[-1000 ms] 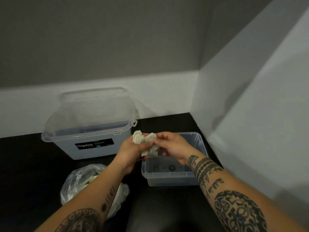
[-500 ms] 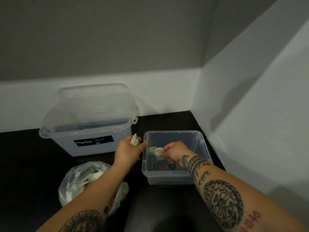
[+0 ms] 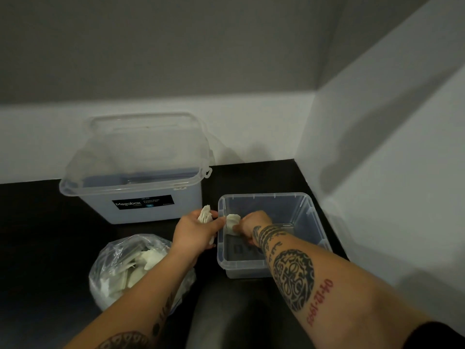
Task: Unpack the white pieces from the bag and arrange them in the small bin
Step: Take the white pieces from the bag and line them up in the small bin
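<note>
White piece [image 3: 232, 224] sits inside the small bin [image 3: 312, 215] by its left wall, pinched by the right hand [image 3: 253, 226], fingertips mostly hidden. Left hand [image 3: 198, 233] grips a second wad [image 3: 205, 215] just outside the rim; its piece count is unclear. A forearm covers part of the bag [image 3: 120, 268]

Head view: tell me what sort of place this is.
Probably a bare indoor corner set up as a simple sorting spot: a dark surface meets plain grey-and-white walls, with a lidded Megabox tub, a small clear bin and a plastic bag of white pieces on it.
</note>
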`<state>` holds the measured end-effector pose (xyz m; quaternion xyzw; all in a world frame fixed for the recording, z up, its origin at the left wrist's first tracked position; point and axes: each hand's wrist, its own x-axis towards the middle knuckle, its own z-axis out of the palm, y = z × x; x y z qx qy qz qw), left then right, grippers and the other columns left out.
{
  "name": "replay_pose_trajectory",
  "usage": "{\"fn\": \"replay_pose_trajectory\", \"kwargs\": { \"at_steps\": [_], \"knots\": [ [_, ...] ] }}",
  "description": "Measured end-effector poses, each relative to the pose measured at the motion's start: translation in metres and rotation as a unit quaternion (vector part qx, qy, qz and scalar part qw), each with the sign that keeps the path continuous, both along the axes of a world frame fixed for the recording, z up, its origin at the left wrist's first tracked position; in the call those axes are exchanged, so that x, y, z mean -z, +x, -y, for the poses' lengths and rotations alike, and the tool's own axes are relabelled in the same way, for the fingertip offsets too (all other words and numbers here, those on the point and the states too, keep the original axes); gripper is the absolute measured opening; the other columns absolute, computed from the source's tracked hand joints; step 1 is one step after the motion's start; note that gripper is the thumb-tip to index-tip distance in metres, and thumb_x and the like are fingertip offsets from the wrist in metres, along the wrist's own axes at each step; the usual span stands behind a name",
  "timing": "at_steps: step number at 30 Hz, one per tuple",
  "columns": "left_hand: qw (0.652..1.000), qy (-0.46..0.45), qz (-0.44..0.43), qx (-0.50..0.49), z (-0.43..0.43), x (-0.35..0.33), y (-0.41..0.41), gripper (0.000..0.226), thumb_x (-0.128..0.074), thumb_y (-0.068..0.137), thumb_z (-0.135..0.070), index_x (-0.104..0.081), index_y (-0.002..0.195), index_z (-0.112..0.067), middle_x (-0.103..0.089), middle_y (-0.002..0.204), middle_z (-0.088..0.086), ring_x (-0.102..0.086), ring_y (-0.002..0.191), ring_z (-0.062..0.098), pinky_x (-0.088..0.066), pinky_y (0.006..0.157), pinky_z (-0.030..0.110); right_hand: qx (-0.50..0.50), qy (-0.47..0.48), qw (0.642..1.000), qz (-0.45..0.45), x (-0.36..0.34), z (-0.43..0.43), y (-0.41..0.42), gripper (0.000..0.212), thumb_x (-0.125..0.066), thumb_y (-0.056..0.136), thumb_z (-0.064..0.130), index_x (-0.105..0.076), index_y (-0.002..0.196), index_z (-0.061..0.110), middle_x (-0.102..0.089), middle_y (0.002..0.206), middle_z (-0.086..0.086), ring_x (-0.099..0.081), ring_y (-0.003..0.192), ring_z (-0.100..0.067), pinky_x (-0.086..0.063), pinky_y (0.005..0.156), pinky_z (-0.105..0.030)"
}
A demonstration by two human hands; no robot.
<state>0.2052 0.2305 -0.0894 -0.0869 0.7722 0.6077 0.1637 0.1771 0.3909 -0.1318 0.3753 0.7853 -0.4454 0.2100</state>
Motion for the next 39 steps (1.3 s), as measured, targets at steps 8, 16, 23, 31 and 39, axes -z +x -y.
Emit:
{"fn": "replay_pose_trajectory", "kwargs": {
  "at_steps": [8,16,23,31,39],
  "knots": [
    [1.000,-0.007,-0.005,-0.003,-0.001,-0.002,0.006,0.014,-0.081,0.086,-0.023,-0.073,0.098,-0.021,-0.076,0.093,0.005,-0.074,0.089,0.023,-0.065,0.077,0.044,0.029,0.021,0.999,-0.007,-0.001,0.003,0.006,0.036,-0.085,0.080,0.027,-0.060,0.097,0.005,-0.067,0.106,-0.013,-0.068,0.090,-0.025,-0.053,0.067,-0.033],
    [1.000,-0.014,0.001,-0.006,0.000,-0.002,0.012,0.015,-0.082,0.086,-0.024,-0.074,0.099,-0.020,-0.076,0.094,0.005,-0.074,0.089,0.023,-0.065,0.075,0.043,0.074,-0.010,0.997,0.015,-0.006,0.004,0.011,0.026,-0.076,0.089,0.024,-0.068,0.102,0.003,-0.074,0.087,-0.009,-0.066,0.064,-0.019,-0.046,0.047,-0.028],
    [1.000,-0.016,-0.005,-0.014,0.001,-0.004,0.015,0.017,-0.084,0.084,-0.024,-0.074,0.097,-0.020,-0.075,0.093,0.008,-0.073,0.087,0.023,-0.063,0.067,0.037,0.108,-0.068,0.992,0.003,-0.007,0.006,0.015,0.018,-0.065,0.093,0.007,-0.065,0.110,0.002,-0.068,0.097,-0.015,-0.067,0.089,-0.028,-0.060,0.081,-0.037],
    [0.978,0.194,0.063,-0.041,0.010,-0.023,0.013,0.024,-0.072,0.092,-0.016,-0.067,0.116,-0.015,-0.073,0.106,0.013,-0.071,0.094,0.026,-0.060,0.071,0.038,0.058,-0.050,0.997,-0.002,-0.025,-0.012,0.022,0.019,-0.067,0.092,0.006,-0.067,0.110,0.002,-0.070,0.103,-0.014,-0.069,0.096,-0.026,-0.059,0.079,-0.035],
    [0.947,0.310,0.084,0.005,0.006,-0.030,0.007,0.026,-0.058,0.094,0.001,-0.066,0.117,-0.010,-0.072,0.117,0.015,-0.068,0.107,0.030,-0.060,0.074,0.039,-0.054,-0.116,0.990,-0.062,-0.086,-0.021,0.046,0.025,-0.057,0.102,0.026,-0.061,0.122,0.010,-0.060,0.084,-0.002,-0.053,0.063,-0.010,-0.040,0.045,-0.019]
  ]
}}
